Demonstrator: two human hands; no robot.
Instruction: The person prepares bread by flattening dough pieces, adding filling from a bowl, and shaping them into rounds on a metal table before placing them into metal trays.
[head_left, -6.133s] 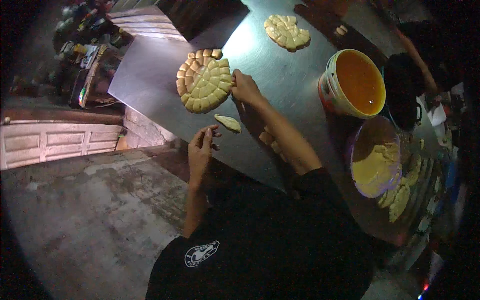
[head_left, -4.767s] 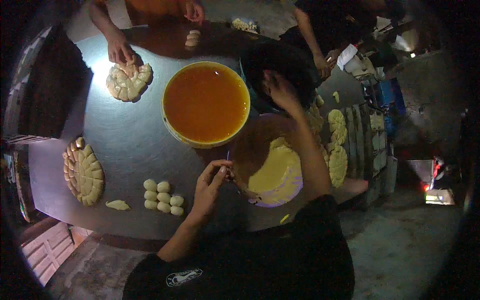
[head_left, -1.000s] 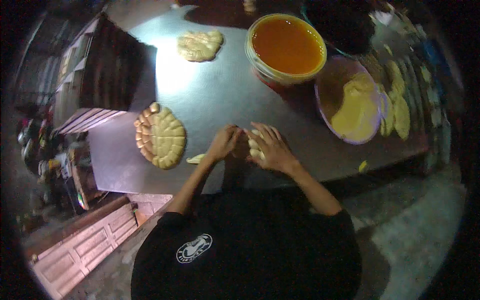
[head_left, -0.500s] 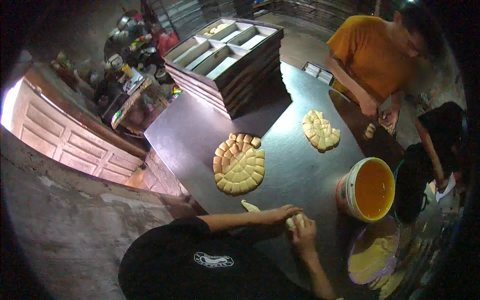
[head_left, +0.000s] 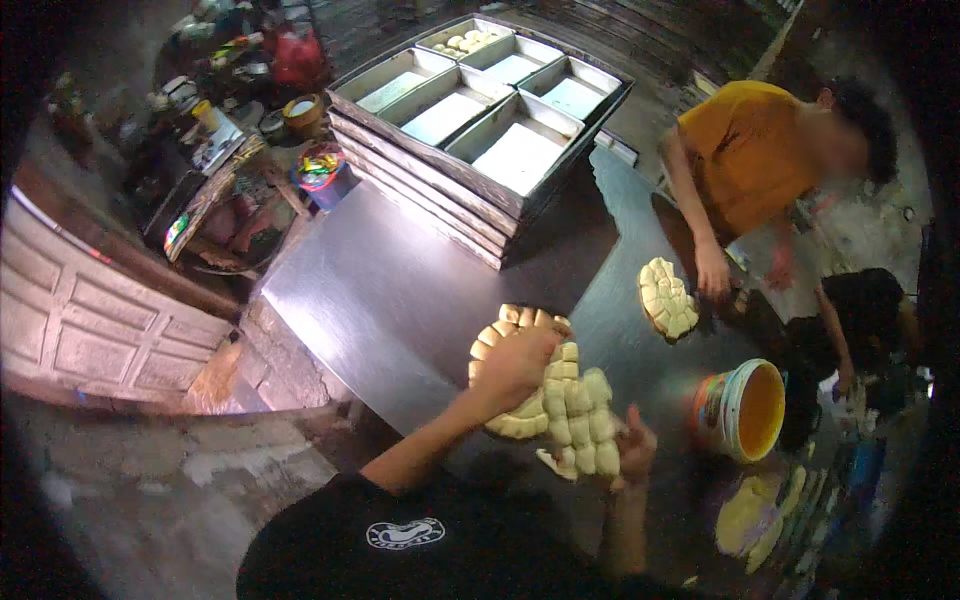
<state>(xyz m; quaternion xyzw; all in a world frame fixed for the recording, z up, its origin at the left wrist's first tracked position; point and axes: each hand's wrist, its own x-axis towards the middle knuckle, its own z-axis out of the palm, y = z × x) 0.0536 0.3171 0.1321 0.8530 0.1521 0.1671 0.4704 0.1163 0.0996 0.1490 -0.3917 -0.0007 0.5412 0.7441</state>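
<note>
Head view, dough on a metal table [head_left: 360, 275]; clock positions are taken around the block of dough balls [head_left: 583, 420]. Half a second ago both hands met over the small balls near the table's close edge; now they have parted, and the block shows uncovered between them, blurred, in side-by-side rows. Its near-left side overlaps the larger dough round [head_left: 518, 419] in outline; whether the two touch cannot be told.

At ten o'clock, the left hand [head_left: 520, 366] is curled over the round, fingers drawn together toward the upper pieces; what they grip, if anything, is hidden. At four o'clock, the right hand [head_left: 635, 455] stands just beside the block with a finger extended; blur prevents telling whether it is gripping the block. The parting suggests work on the balls as one group, with handling still under way.

A dough strip [head_left: 557, 463] lies at seven o'clock, a bucket [head_left: 735, 410] of orange liquid at three, and a smaller dough round [head_left: 667, 300] at one.
</note>
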